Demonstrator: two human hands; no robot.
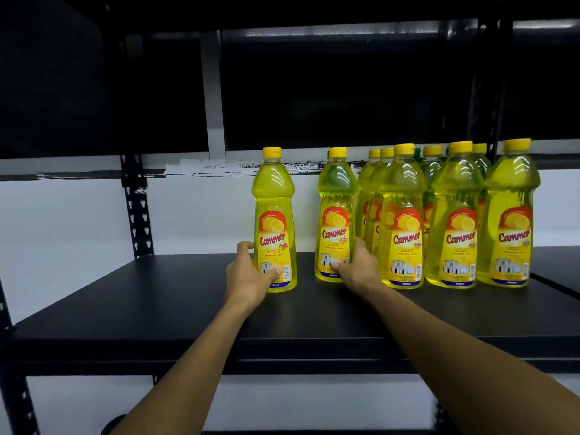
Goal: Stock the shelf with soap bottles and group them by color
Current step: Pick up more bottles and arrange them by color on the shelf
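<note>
Two yellow soap bottles stand upright on the black shelf board [157, 302], apart from each other. My left hand [248, 274] grips the base of the left yellow bottle [274, 199]. My right hand [357, 271] grips the base of the second yellow bottle [335, 199], which stands close beside a group of several yellow bottles [455, 215] in rows at the right. A green cap [417, 151] shows behind that group; the bottle under it is mostly hidden.
A black upright post [138, 215] stands at the shelf's back left, against a white wall. A dark upper shelf [314, 14] hangs overhead. The board's left half carries nothing. A seam [555, 287] marks a neighbouring board at the far right.
</note>
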